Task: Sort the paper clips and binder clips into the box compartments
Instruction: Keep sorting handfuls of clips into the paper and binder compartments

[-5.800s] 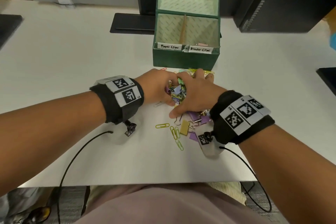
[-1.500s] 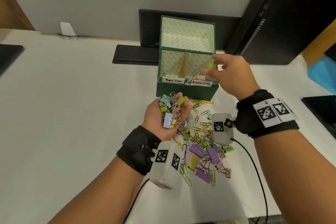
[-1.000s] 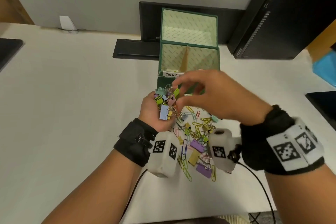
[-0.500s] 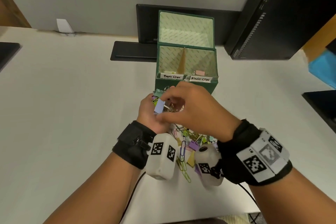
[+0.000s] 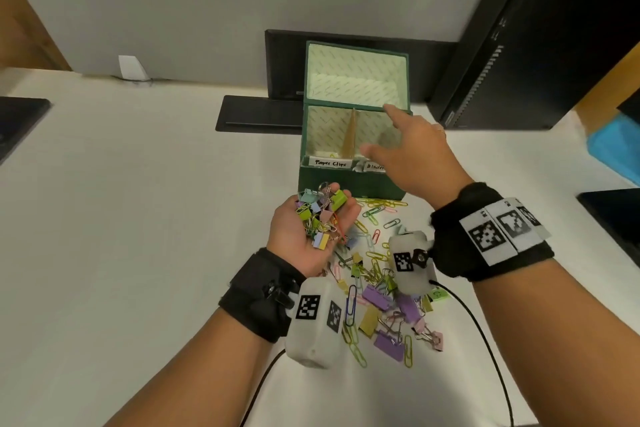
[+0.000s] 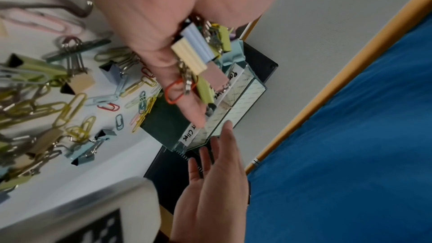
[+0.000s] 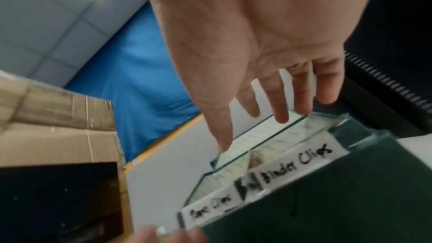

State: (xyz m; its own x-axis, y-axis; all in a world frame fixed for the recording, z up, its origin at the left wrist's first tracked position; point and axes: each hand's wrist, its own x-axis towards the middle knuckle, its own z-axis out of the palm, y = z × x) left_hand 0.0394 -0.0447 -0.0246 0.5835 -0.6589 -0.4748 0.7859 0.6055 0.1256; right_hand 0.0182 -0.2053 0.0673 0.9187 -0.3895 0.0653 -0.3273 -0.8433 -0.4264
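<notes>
- My left hand (image 5: 311,232) sits left of centre, palm up and cupped, fingers curled loosely around a heap of small binder clips (image 5: 320,215) in green, blue, pink and yellow. An orange paper clip (image 6: 174,90) is tangled in with them, against my thumb.
- At about 5 o'clock from that hand, the unsorted pile (image 5: 384,295) spreads over the white table (image 5: 121,218): purple and tan binder clips mixed with yellow, green and blue paper clips, some trailing up to the foot of the box.
- At 12 o'clock from the pile stands the green box (image 5: 346,180), lid open and leaning back. A cardboard divider (image 5: 350,139) splits it in two; the left label (image 5: 330,163) reads "Paper Clips", the right one "Binder Clips".
- My right hand (image 5: 412,156) hovers over the right compartment, at about 1 o'clock from my left hand. Its fingers are spread and nearly straight, holding nothing.
- Risk, as I judge it: if I tip the whole handful into the binder side, the orange paper clip goes with it and lands in the wrong compartment.
- Risk: my cupped hand is heaped high, so a tilt could spill clips back onto the table.
- Risk: my right wrist hangs close to the front wall and could nudge the light box.
</notes>
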